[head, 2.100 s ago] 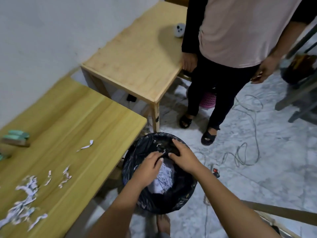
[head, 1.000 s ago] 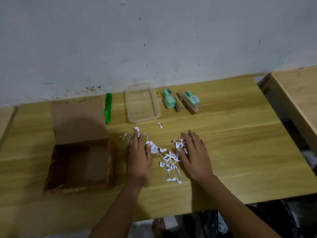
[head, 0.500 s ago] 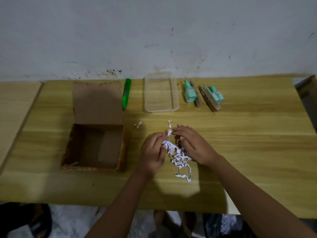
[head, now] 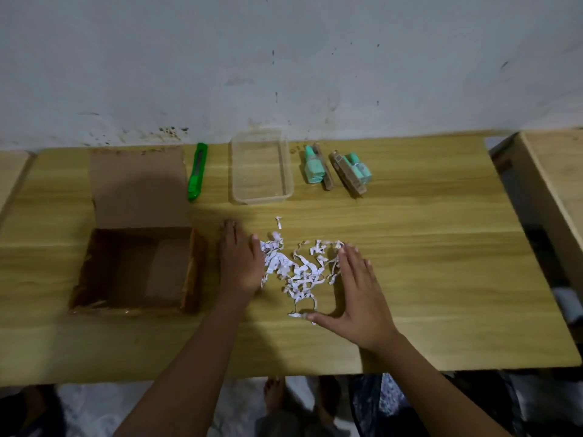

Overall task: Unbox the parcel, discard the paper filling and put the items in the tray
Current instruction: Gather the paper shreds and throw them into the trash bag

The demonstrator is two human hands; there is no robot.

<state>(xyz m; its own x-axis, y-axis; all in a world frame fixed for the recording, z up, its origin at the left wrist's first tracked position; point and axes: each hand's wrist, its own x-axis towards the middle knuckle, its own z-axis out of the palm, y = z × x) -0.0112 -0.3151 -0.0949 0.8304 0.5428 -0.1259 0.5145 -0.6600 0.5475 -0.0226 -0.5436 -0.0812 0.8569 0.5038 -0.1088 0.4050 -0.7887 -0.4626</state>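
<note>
Wooden table: flat hands flank paper shreds; left fingertips blurred.

No legible text, label, brand, number or sign is found anywhere in the head view. The shredded paper strips on the bench carry faint dark marks that may be print, but they are too small and blurred to read. The two packaged mint-green items, the green cutter and the open cardboard box show no readable lettering at this resolution.
</note>
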